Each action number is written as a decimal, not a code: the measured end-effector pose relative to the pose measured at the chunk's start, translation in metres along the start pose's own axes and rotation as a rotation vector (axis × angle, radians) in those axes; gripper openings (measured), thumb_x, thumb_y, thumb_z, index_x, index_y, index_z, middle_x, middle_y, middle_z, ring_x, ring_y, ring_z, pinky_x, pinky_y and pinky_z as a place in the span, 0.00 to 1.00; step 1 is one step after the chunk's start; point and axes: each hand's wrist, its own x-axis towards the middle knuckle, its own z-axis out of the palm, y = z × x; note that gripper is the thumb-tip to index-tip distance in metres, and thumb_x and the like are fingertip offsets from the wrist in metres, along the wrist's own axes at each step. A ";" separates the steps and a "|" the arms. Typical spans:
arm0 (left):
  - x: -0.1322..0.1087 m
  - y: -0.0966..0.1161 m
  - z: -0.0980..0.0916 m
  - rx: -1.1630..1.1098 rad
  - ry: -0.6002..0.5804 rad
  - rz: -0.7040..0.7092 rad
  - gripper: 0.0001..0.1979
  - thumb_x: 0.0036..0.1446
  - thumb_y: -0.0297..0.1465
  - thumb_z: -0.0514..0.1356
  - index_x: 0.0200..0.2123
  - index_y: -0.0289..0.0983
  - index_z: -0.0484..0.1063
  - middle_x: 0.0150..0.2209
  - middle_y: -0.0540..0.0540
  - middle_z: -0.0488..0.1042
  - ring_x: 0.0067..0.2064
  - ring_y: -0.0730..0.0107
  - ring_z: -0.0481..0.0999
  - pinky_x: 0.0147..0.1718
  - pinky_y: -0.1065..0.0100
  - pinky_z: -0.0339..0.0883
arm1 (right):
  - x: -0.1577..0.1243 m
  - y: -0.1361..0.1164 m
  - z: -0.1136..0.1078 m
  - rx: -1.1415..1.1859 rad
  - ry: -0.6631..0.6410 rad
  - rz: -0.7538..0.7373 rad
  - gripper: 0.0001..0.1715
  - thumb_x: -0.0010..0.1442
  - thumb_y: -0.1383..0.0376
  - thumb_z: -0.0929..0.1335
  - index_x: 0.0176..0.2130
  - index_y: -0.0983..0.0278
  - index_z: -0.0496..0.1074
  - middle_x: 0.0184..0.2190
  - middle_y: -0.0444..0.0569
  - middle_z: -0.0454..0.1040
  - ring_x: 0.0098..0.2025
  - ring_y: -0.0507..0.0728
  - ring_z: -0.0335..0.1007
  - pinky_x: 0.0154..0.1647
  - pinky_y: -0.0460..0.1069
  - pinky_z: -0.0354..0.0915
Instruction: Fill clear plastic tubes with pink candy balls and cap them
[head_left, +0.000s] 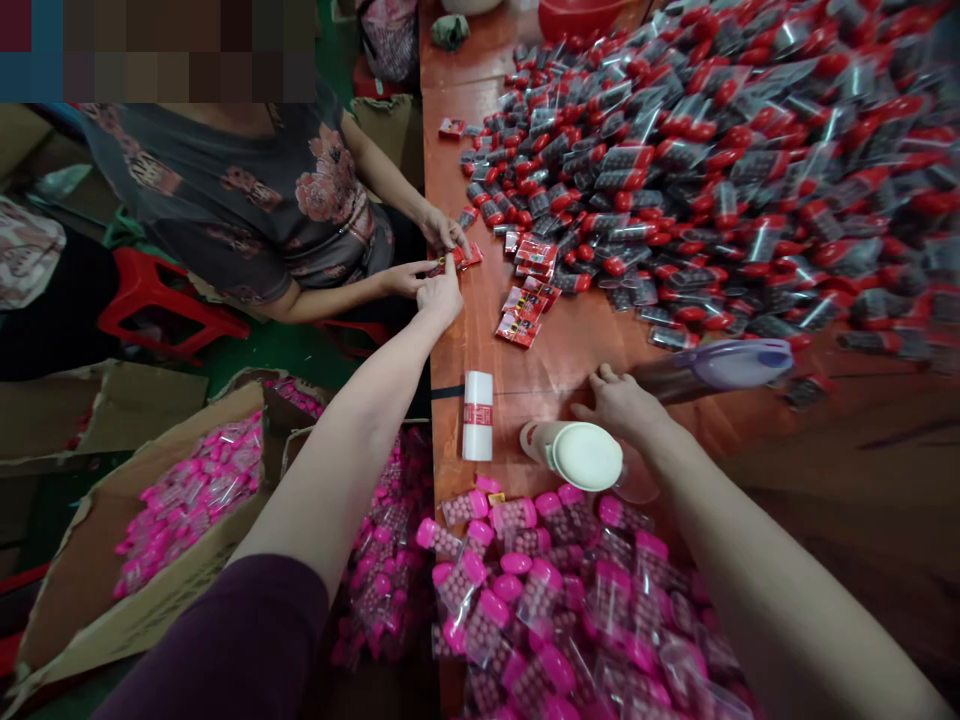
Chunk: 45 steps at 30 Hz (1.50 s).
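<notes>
My left hand [441, 292] reaches to a co-worker's hands, its index finger stretched out at a small red packet [471, 257] and its other fingers mostly hidden. It appears to hold nothing. The co-worker's two hands are on the packet at the table edge. My right hand [621, 402] rests on the orange table [570, 350] with its fingers spread and nothing in them. Near it stand a cream lidded cup [586, 456] and a white roll with a red label [478, 415]. Several red packets [521, 315] lie loose between my hands.
A large heap of red-capped containers [675, 180] covers the back right. Pink-capped containers [540, 600] pile up in front. A purple-lidded bottle [739, 362] lies right. At left are a cardboard box [180, 590] of pink items and a red stool [161, 310].
</notes>
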 end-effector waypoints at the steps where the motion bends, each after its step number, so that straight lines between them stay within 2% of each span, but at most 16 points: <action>1: -0.002 -0.001 0.003 0.019 0.002 0.002 0.43 0.69 0.19 0.53 0.83 0.36 0.42 0.66 0.27 0.77 0.68 0.46 0.78 0.65 0.51 0.71 | 0.000 -0.002 0.000 0.004 -0.002 0.005 0.36 0.73 0.55 0.67 0.68 0.78 0.69 0.71 0.74 0.64 0.70 0.76 0.68 0.70 0.62 0.69; 6: -0.008 -0.006 0.011 0.079 0.045 0.053 0.42 0.73 0.21 0.54 0.83 0.35 0.39 0.63 0.28 0.78 0.63 0.49 0.81 0.64 0.49 0.72 | -0.001 -0.010 -0.001 0.014 -0.008 0.035 0.39 0.73 0.53 0.67 0.68 0.81 0.67 0.71 0.77 0.61 0.70 0.77 0.66 0.68 0.63 0.70; 10: -0.018 -0.010 0.012 0.041 0.079 0.029 0.38 0.74 0.24 0.52 0.83 0.36 0.45 0.62 0.31 0.80 0.62 0.50 0.82 0.64 0.53 0.73 | 0.000 -0.011 -0.004 0.023 -0.041 0.046 0.41 0.73 0.52 0.67 0.70 0.80 0.66 0.74 0.75 0.58 0.72 0.77 0.64 0.71 0.63 0.68; 12: -0.031 -0.018 0.018 0.013 0.099 0.072 0.35 0.75 0.25 0.51 0.81 0.36 0.51 0.63 0.33 0.79 0.64 0.51 0.80 0.65 0.54 0.72 | 0.000 -0.009 -0.006 0.027 -0.052 0.045 0.40 0.73 0.52 0.67 0.69 0.79 0.67 0.74 0.74 0.59 0.72 0.77 0.64 0.72 0.63 0.67; 17: -0.085 -0.057 0.056 -0.074 0.126 0.384 0.23 0.74 0.27 0.52 0.67 0.32 0.74 0.65 0.32 0.76 0.70 0.50 0.73 0.73 0.53 0.66 | 0.000 -0.003 -0.006 0.028 -0.056 0.018 0.38 0.72 0.53 0.66 0.69 0.77 0.68 0.73 0.73 0.62 0.70 0.77 0.67 0.71 0.62 0.67; 19: -0.104 -0.070 0.073 -0.144 0.122 0.436 0.20 0.73 0.27 0.53 0.62 0.33 0.78 0.68 0.33 0.74 0.73 0.50 0.69 0.75 0.50 0.63 | -0.001 0.000 -0.005 0.028 -0.050 0.016 0.38 0.72 0.54 0.65 0.70 0.76 0.68 0.74 0.71 0.61 0.70 0.76 0.67 0.71 0.61 0.67; 22: -0.120 -0.077 0.091 -0.220 0.140 0.415 0.20 0.73 0.27 0.53 0.60 0.35 0.79 0.74 0.35 0.69 0.78 0.50 0.63 0.79 0.46 0.57 | -0.001 0.002 -0.003 0.032 -0.051 0.014 0.38 0.72 0.53 0.65 0.70 0.73 0.68 0.75 0.69 0.61 0.70 0.75 0.66 0.71 0.60 0.67; 26: -0.124 -0.073 0.099 -0.236 0.168 0.378 0.21 0.74 0.26 0.51 0.61 0.33 0.78 0.75 0.35 0.68 0.80 0.52 0.61 0.81 0.46 0.54 | 0.000 0.001 -0.003 0.027 -0.051 0.018 0.38 0.72 0.53 0.66 0.70 0.74 0.68 0.76 0.70 0.59 0.70 0.75 0.66 0.70 0.60 0.68; 30: -0.123 -0.071 0.100 -0.246 0.189 0.374 0.21 0.74 0.26 0.51 0.60 0.34 0.79 0.74 0.36 0.70 0.79 0.53 0.62 0.80 0.45 0.55 | 0.000 -0.002 -0.004 0.000 -0.043 0.012 0.37 0.72 0.55 0.65 0.69 0.78 0.69 0.72 0.73 0.64 0.69 0.75 0.68 0.71 0.61 0.67; 38: -0.120 -0.071 0.101 -0.238 0.180 0.364 0.20 0.73 0.25 0.52 0.59 0.34 0.80 0.74 0.36 0.70 0.79 0.51 0.64 0.80 0.44 0.56 | -0.002 -0.007 -0.006 -0.009 -0.038 0.036 0.35 0.73 0.55 0.65 0.68 0.77 0.70 0.70 0.71 0.66 0.69 0.73 0.68 0.70 0.59 0.68; 42: -0.119 -0.071 0.102 -0.237 0.175 0.367 0.20 0.73 0.26 0.52 0.59 0.33 0.80 0.74 0.34 0.70 0.79 0.51 0.63 0.80 0.45 0.55 | -0.003 -0.008 -0.005 -0.001 -0.007 0.038 0.37 0.73 0.55 0.65 0.69 0.77 0.69 0.73 0.70 0.63 0.69 0.74 0.68 0.69 0.60 0.69; 45: -0.118 -0.073 0.104 -0.243 0.188 0.366 0.20 0.73 0.26 0.52 0.58 0.35 0.80 0.74 0.35 0.70 0.79 0.51 0.64 0.80 0.44 0.56 | -0.002 -0.009 -0.007 -0.009 -0.024 0.033 0.35 0.73 0.56 0.65 0.67 0.77 0.71 0.69 0.70 0.67 0.68 0.74 0.69 0.69 0.59 0.69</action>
